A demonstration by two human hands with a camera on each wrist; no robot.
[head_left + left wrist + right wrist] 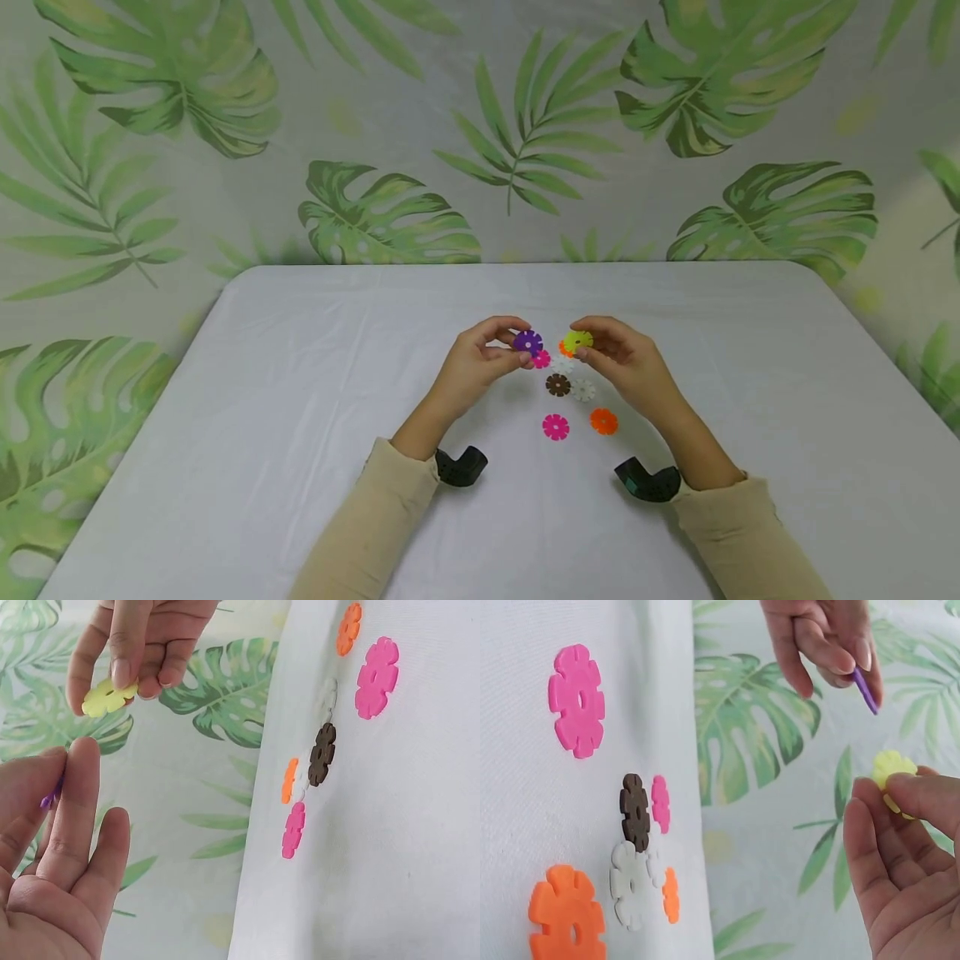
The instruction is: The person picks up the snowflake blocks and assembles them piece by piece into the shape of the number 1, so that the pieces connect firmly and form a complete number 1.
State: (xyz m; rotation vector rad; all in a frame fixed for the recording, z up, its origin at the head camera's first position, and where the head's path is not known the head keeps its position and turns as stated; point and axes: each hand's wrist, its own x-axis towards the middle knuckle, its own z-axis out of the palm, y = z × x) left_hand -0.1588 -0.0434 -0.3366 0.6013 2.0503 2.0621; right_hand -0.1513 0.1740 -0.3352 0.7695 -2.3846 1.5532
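The left hand [480, 354] pinches the purple disc [528, 343] between thumb and fingers, raised above the tabletop [225, 458]. On the tabletop, left to right, lie the far pink disc [542, 360], near pink disc [556, 427], brown disc [557, 384], far white disc [562, 365], far orange disc [565, 351], near white disc [583, 390] and near orange disc [603, 422]. The right hand [628, 358] pinches the raised yellow disc [578, 341], apart from the purple disc. The step in hand appears to be positioning two slotted discs for joining. The next move likely calls for setting them crosswise, aligning rim slots, then pressing evenly, with fingertips clear of both slots.
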